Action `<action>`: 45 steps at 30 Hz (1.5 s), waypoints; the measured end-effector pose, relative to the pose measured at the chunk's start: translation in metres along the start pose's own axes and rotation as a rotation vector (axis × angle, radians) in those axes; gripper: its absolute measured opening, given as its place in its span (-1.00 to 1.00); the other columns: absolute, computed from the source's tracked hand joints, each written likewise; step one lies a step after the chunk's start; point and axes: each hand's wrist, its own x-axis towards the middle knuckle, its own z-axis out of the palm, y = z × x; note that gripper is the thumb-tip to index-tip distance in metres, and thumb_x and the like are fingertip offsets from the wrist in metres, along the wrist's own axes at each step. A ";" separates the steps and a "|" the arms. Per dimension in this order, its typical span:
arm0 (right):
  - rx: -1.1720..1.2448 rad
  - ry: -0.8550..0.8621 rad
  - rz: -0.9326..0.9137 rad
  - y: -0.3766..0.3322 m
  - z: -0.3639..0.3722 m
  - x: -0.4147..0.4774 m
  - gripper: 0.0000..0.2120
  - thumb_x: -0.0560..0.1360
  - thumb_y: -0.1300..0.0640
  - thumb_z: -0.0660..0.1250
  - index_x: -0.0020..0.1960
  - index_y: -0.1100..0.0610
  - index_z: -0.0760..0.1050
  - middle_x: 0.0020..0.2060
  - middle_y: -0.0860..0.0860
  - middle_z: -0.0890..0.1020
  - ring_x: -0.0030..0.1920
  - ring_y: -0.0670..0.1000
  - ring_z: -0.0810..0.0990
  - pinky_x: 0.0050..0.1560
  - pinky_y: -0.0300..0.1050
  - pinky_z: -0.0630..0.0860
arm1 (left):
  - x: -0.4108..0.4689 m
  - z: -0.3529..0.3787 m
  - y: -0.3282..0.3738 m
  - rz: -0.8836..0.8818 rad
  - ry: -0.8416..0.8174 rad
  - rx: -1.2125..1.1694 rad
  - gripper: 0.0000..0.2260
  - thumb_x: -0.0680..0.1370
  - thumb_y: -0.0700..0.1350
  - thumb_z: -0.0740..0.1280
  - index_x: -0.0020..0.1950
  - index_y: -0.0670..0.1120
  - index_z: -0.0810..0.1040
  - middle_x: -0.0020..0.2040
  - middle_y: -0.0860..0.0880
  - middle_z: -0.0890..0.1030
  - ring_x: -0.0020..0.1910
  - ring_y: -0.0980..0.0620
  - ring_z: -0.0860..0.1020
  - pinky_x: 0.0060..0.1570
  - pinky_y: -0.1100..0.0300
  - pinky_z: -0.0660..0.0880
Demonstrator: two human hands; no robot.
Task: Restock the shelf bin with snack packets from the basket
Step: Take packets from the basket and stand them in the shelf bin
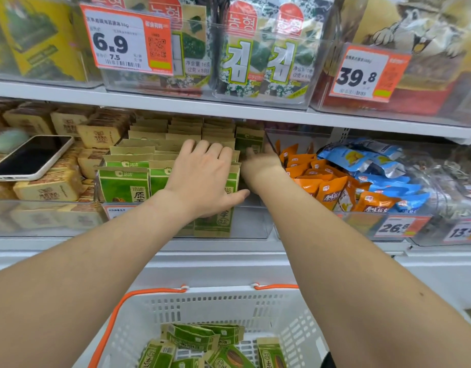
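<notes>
Lying on tan packets at the far left, a phone (29, 158) faces screen up. Beside it, green snack packets (122, 181) stand in rows inside the clear shelf bin (251, 224). The left hand (202, 179) lies flat across their tops, fingers spread. The right hand (260, 162) reaches into the bin's right side; its fingers cannot be made out. Orange packets (324, 181) fill the neighbouring bin. Below, the white basket (229, 304) holds more green packets (202, 338).

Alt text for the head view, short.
Both hands reach into a clear shelf bin of green snack packets: left hand flat on the rows, right hand deeper beside them. Below, a white basket holds more packets.
</notes>
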 end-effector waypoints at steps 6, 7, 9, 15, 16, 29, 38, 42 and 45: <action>-0.016 0.068 -0.016 0.008 -0.011 -0.042 -0.76 0.61 0.11 0.35 0.27 0.01 0.54 0.19 0.03 0.65 0.35 0.17 0.51 0.57 0.31 -0.01 | -0.010 -0.011 0.004 0.019 0.015 -0.056 -0.15 0.43 0.50 0.20 0.44 -0.14 0.39 0.29 -0.12 0.50 0.24 -0.18 0.47 0.29 -0.11 0.38; -0.008 0.102 -0.020 0.011 -0.013 -0.052 -0.75 0.61 0.12 0.33 0.28 0.02 0.54 0.22 0.06 0.63 0.36 0.19 0.50 0.58 0.31 -0.03 | -0.013 -0.015 0.006 0.039 0.030 -0.068 -0.17 0.44 0.46 0.24 0.45 -0.15 0.38 0.30 -0.12 0.48 0.26 -0.19 0.46 0.29 -0.11 0.38; 0.007 0.185 -0.019 0.015 -0.014 -0.070 -0.73 0.62 0.13 0.30 0.31 0.07 0.54 0.30 0.14 0.58 0.40 0.23 0.46 0.58 0.30 0.03 | -0.019 -0.023 0.009 0.095 0.074 -0.077 -0.30 0.44 0.33 0.31 0.39 -0.14 0.41 0.27 -0.14 0.47 0.24 -0.20 0.44 0.26 -0.11 0.39; 0.115 0.412 -0.034 0.016 -0.012 -0.121 -0.79 0.55 0.15 0.32 0.18 0.11 0.57 0.16 0.15 0.57 0.21 0.20 0.51 0.20 0.13 0.41 | -0.042 -0.033 0.020 0.264 0.050 -0.039 -0.74 0.49 0.09 0.23 -0.07 -0.10 0.47 -0.14 -0.12 0.54 -0.12 -0.19 0.47 -0.13 -0.05 0.38; 0.132 0.420 -0.036 0.014 -0.009 -0.129 -0.78 0.53 0.14 0.33 0.16 0.11 0.57 0.14 0.14 0.57 0.19 0.20 0.51 0.16 0.11 0.41 | -0.047 -0.030 0.022 0.295 -0.001 -0.052 -0.76 0.49 0.09 0.22 -0.15 -0.07 0.47 -0.22 -0.11 0.57 -0.20 -0.17 0.48 -0.17 -0.02 0.37; 0.229 0.284 -0.040 -0.061 0.080 -0.230 -0.70 0.49 0.10 0.35 0.20 0.14 0.51 0.14 0.17 0.50 0.14 0.24 0.48 0.08 0.10 0.36 | -0.147 0.024 0.088 0.245 -0.703 -0.115 -0.84 0.63 -0.02 0.20 -0.03 -0.03 0.52 -0.08 -0.07 0.63 -0.19 -0.16 0.54 -0.22 0.09 0.39; 0.040 0.015 -0.433 -0.131 0.106 -0.259 -0.75 0.55 0.11 0.37 0.22 0.08 0.57 0.15 0.11 0.60 0.21 0.19 0.51 0.30 0.15 0.36 | -0.274 0.101 0.089 -0.020 -1.363 -0.107 -0.63 0.63 -0.26 0.27 0.44 -0.08 0.50 0.35 -0.11 0.55 0.14 -0.09 0.58 0.10 0.03 0.56; -0.036 -0.022 -0.577 -0.162 0.118 -0.258 -0.81 0.54 0.07 0.42 0.14 0.05 0.60 0.07 0.06 0.64 0.15 0.15 0.54 0.32 0.17 0.38 | -0.295 0.104 0.091 0.054 -1.569 -0.129 -0.48 0.69 -0.25 0.22 0.64 0.06 0.28 0.62 -0.13 0.27 0.45 -0.18 0.42 0.28 0.03 0.45; -0.037 -0.058 -0.604 -0.174 0.124 -0.255 -0.86 0.53 0.05 0.44 0.07 0.04 0.60 -0.03 0.02 0.64 0.05 0.12 0.55 0.24 0.13 0.41 | -0.304 0.112 0.092 0.009 -1.640 -0.087 -0.41 0.69 -0.20 0.27 0.69 0.08 0.20 0.69 -0.15 0.09 0.56 -0.27 0.30 0.43 -0.02 0.39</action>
